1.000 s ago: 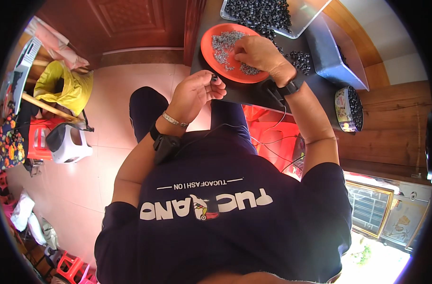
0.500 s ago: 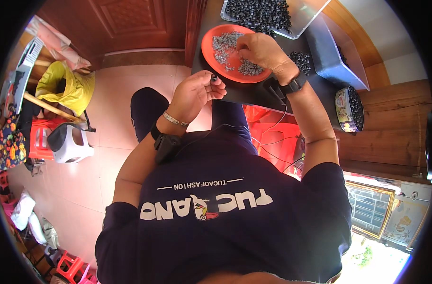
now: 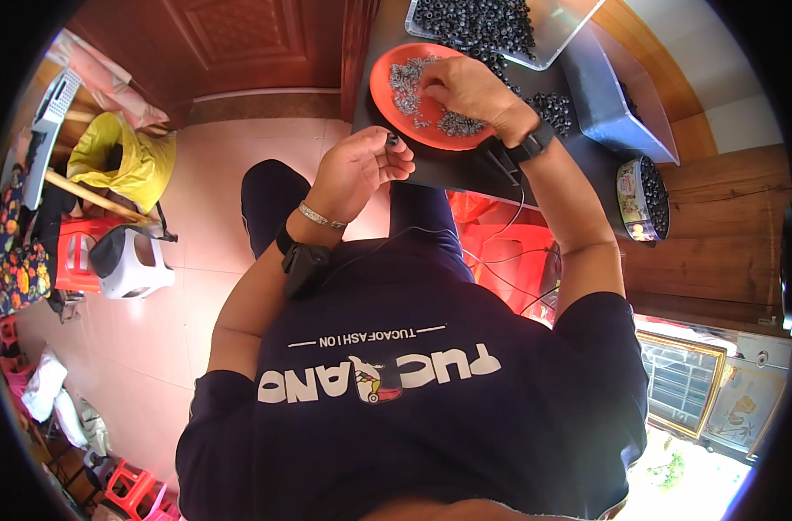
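My left hand (image 3: 361, 165) pinches a small dark ring (image 3: 392, 139), looks like matt rubber. The orange plate (image 3: 387, 74) under my right hand (image 3: 465, 87) is smooth glossy plastic, loaded with dull grey metal bits (image 3: 457, 124). The tabletop (image 3: 465, 169) is matt black. Clear plastic tray (image 3: 552, 35) behind it, glossy reddish wood door (image 3: 240, 39), shiny tiled floor (image 3: 214, 174).

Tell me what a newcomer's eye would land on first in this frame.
Probably the bright orange plate on the dark table top, strewn with small grey metal pieces that the right hand is picking through. Just below it, the left hand pinches a small dark ring at its fingertips. Behind the plate, a clear tray heaped with dark rings also stands out.
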A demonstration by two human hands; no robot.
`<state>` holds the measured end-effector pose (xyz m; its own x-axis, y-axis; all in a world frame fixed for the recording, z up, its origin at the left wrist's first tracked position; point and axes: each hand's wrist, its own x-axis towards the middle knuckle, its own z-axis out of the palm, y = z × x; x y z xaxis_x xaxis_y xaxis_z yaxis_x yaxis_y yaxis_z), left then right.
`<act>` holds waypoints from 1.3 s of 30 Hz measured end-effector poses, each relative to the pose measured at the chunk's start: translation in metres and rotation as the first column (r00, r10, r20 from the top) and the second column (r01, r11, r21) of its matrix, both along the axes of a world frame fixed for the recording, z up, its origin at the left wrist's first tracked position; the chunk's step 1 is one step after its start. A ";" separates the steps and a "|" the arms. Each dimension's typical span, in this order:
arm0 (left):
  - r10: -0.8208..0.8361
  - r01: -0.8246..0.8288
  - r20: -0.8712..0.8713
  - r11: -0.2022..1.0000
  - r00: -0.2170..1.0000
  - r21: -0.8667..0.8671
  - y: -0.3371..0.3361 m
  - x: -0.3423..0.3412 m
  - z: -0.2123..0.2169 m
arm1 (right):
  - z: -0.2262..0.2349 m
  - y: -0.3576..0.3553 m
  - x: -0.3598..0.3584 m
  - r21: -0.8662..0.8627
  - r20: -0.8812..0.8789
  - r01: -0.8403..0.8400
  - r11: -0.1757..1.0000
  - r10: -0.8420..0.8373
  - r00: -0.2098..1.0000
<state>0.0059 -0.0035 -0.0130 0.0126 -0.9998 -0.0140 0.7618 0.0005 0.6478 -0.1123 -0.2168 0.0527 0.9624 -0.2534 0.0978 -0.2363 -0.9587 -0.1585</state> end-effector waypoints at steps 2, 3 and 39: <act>-0.006 0.006 0.011 1.000 1.000 0.008 -0.001 0.000 0.004 | 0.015 0.015 -0.009 0.180 0.076 0.070 0.981 -0.085 0.993; -0.005 0.005 0.013 1.000 1.000 0.009 0.000 -0.001 0.009 | 0.022 0.024 -0.014 0.359 0.136 0.123 0.925 -0.183 0.974; 0.002 -0.014 0.180 0.998 0.984 0.061 -0.012 -0.019 0.039 | 0.021 0.013 -0.119 0.315 0.531 0.353 0.881 -0.471 0.704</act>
